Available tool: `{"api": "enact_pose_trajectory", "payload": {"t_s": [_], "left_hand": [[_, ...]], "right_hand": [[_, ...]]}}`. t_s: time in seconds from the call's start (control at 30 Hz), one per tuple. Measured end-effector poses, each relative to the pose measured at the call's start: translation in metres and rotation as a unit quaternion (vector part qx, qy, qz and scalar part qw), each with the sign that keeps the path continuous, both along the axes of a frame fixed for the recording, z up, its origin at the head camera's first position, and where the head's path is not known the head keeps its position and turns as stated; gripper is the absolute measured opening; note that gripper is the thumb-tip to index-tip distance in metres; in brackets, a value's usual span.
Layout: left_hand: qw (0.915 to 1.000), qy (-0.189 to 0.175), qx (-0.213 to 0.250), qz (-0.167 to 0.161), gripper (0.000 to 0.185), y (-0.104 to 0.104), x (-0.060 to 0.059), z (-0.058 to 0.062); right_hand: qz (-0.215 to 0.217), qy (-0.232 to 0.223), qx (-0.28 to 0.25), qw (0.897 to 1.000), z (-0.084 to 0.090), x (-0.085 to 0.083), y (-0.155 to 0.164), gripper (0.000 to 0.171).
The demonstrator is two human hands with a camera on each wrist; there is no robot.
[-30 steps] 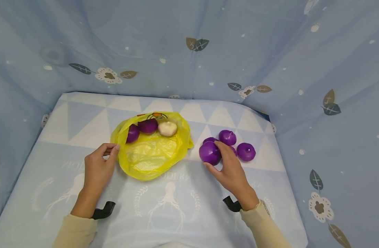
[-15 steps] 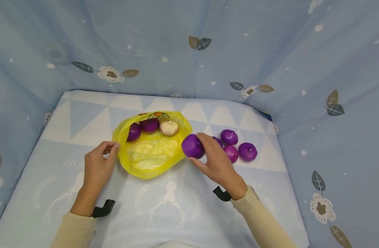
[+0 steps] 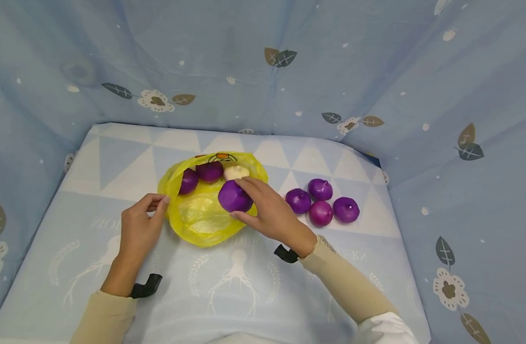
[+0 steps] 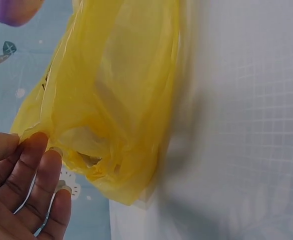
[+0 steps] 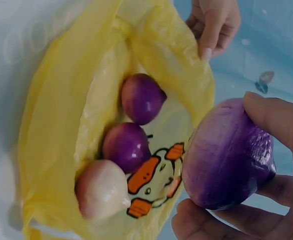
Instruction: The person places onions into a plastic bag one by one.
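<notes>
One smooth round purple onion (image 3: pixel 234 196), crinkled yellow bag (image 3: pixel 202 224)

The yellow bag (image 3: pixel 202 217) lies with its mouth held open by the left hand (image 3: pixel 138 227) at the near-left rim. Inside, two purple onions (image 3: pixel 200 176) and a pale one (image 3: pixel 236 172) crowd the far end; the near half of the bag is free. The right hand (image 3: pixel 267 212) with its onion (image 3: pixel 234 196) fills the right side of the opening. Four onions (image 3: pixel 321 201) cluster on the cloth (image 3: pixel 116 157) to the right; the space between them and the bag is open.
</notes>
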State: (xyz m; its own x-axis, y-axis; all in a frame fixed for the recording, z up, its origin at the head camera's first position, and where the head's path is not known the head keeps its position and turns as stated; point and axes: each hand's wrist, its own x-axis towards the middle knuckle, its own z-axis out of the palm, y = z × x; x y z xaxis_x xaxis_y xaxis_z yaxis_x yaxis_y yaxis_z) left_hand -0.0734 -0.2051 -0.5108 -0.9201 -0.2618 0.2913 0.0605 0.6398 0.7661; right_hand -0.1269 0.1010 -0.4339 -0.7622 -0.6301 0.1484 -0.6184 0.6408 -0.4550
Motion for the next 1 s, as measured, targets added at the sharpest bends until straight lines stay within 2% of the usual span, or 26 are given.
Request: {"api": "enact_pose_trajectory", "payload": {"t_s": [0.17, 0.33, 0.53, 0.77, 1.0], "left_hand": [[1.0, -0.007, -0.001, 0.003, 0.021, 0.001, 0.0, -0.001], [1.0, -0.006, -0.004, 0.004, 0.021, 0.001, 0.0, -0.001], [1.0, -0.003, -0.003, 0.005, 0.02, 0.002, 0.001, -0.002], [0.9999, 0.011, 0.001, 0.005, 0.018, 0.004, 0.0, -0.004], [0.9996, 0.024, 0.009, 0.01, 0.017, 0.003, 0.0, -0.004]], "right_hand": [[0.008, -0.023, 0.036, 0.999, -0.002, -0.01, -0.015, 0.076], [0.032, -0.025, 0.062, 0.997, -0.011, -0.016, -0.032, 0.075], [0.051, -0.012, 0.074, 0.996, -0.022, -0.021, -0.047, 0.075], [0.057, -0.044, 0.086, 0.994, -0.032, -0.028, -0.062, 0.086], [0.071, -0.04, 0.096, 0.992, -0.049, -0.03, -0.083, 0.079]]}}
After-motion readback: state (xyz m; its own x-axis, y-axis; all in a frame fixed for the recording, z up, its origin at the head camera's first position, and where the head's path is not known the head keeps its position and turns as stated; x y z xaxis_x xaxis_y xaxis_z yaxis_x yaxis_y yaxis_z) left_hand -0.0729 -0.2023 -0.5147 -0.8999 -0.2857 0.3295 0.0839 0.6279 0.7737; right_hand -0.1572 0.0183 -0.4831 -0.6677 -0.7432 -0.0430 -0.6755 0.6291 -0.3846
